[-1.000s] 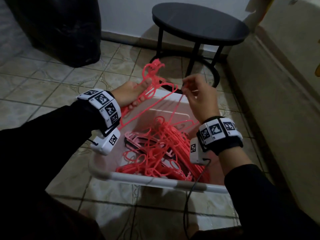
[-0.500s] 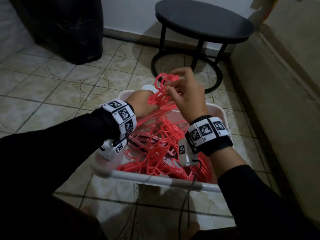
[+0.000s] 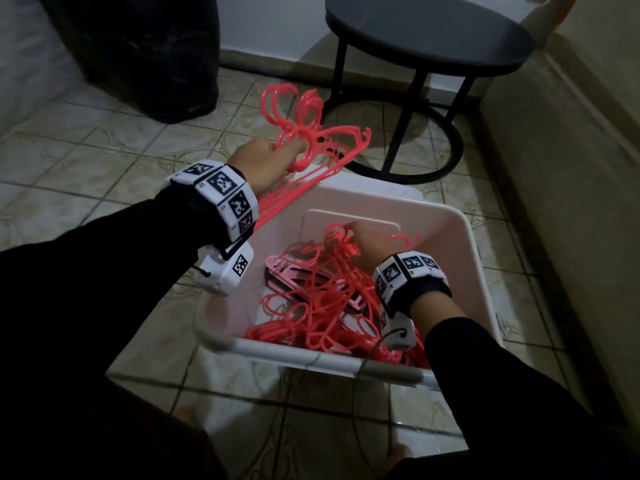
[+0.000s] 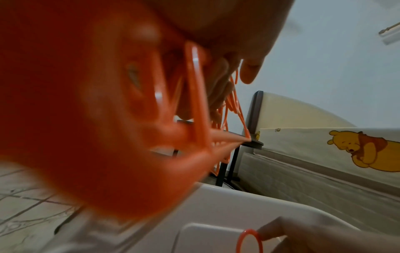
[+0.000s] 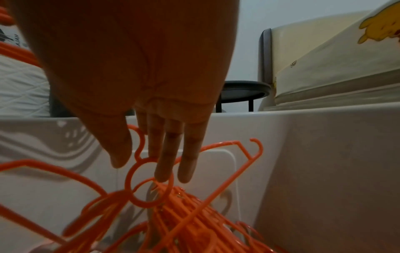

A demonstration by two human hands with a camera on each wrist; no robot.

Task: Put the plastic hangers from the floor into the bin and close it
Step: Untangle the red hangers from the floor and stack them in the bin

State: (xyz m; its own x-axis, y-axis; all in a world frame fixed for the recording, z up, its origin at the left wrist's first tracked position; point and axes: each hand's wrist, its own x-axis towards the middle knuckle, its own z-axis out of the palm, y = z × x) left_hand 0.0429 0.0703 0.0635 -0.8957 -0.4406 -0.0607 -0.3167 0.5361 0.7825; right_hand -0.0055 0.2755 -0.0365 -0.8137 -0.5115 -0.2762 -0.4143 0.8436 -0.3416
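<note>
- The left hand [image 3: 261, 164] hangs above the far left corner of the white plastic bin [image 3: 481, 271], its fingers [image 4: 218, 89] curled round the necks of a bunch of coral-pink plastic hangers [image 3: 311, 140]; their hooks fan out beyond the knuckles and their arms trail back under the wrist.
- The right hand [image 3: 367, 242] is down inside the bin, fingers [image 5: 164, 164] straight and slightly spread, tips touching the ring of the top hanger [image 5: 149, 183] in the tangled pile of hangers [image 3: 311, 306].
- A round black side table [image 3: 429, 32] stands beyond the bin on the tiled floor [image 3: 104, 157].
</note>
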